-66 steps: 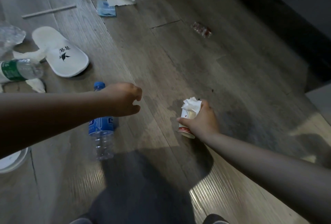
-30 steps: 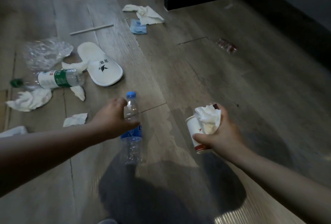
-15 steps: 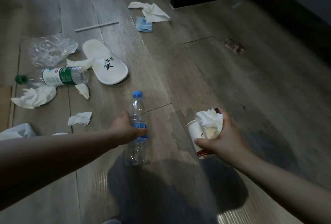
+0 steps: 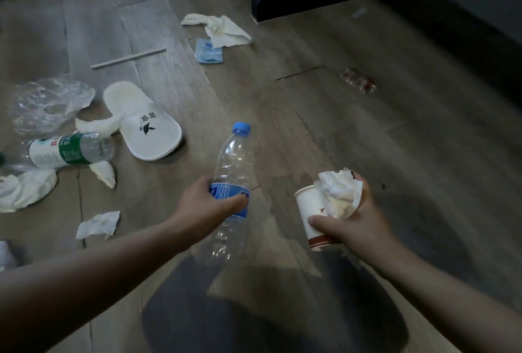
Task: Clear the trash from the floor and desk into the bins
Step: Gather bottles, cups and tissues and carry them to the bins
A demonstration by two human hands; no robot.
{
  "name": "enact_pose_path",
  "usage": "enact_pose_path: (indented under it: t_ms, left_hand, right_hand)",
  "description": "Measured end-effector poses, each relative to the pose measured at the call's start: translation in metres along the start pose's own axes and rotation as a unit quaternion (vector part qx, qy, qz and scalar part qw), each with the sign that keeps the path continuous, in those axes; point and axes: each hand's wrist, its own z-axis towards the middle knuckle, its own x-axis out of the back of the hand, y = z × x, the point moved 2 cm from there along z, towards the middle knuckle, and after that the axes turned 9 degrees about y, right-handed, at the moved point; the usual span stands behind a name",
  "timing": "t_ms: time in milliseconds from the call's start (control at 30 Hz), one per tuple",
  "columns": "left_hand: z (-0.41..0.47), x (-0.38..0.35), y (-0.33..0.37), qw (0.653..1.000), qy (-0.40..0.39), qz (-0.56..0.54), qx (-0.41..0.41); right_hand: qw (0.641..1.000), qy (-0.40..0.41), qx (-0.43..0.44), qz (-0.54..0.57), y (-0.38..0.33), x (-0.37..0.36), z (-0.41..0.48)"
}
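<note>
The left hand (image 4: 203,208), only touching the blue-capped bottle (image 4: 233,166) on the floor (image 4: 395,132) a moment ago, now grips it lifted at centre, ready for a bin, while the right hand (image 4: 358,222) at 3 o'clock clasps a paper cup (image 4: 310,211) and tissue (image 4: 339,189).

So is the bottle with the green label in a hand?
No, the green-label bottle lies on the floor beside the white slipper; the left hand grips the blue-capped bottle.
</note>
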Motion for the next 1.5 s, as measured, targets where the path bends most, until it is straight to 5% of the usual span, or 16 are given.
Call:
enact_pose_path:
  t_ms: [333,967,1167,1500]
  left_hand:
    - [0.024,-0.022,0.035,1.0,0.019,-0.018,0.017]
    - [-0.129,0.0,0.084,0.996,0.004,-0.037,0.087]
    - [-0.166,0.063,0.181,0.996,0.007,-0.054,0.075]
    - [-0.252,0.219,0.472,0.991,0.019,-0.105,-0.083]
  right_hand:
    - [0.99,0.101,-0.078,0.061,-0.021,0.025,0.039]
    - [0.962,0.115,-0.24,0.068,-0.081,0.083,-0.108]
    - [0.961,0.138,-0.222,0.087,-0.193,0.132,-0.124]
    - [0.958,0.172,-0.055,0.22,-0.5,0.266,-0.181]
